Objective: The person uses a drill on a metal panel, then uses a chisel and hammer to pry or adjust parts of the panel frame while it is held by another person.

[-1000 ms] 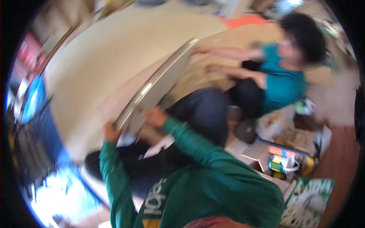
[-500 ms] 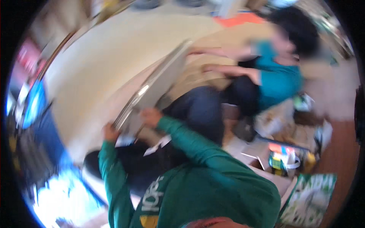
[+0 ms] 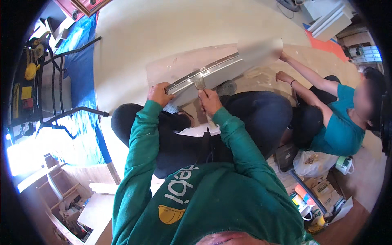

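A long grey metal panel with a shiny, holed rail along its upper edge slants away from me to the far right, over the floor. At its near end my left hand is closed around the corner, thumb on the near face. My right hand is closed around the handle of a putty knife. Its flat, smeared blade points up against the rail. Most of the handle is hidden by my fingers. A co-worker in a teal shirt sits at the right, one hand by the panel's far end.
Under the panel lies a brownish, stained sheet on a pale floor. Black metal stand legs stand over a blue tarp at left. Bags and boxes sit at lower right, an open wooden drawer at lower left.
The view has swung, so the panel lies flatter across it and farther right. The putty knife now shows clearly in my right hand against the rail; earlier, blur obscured that hand.
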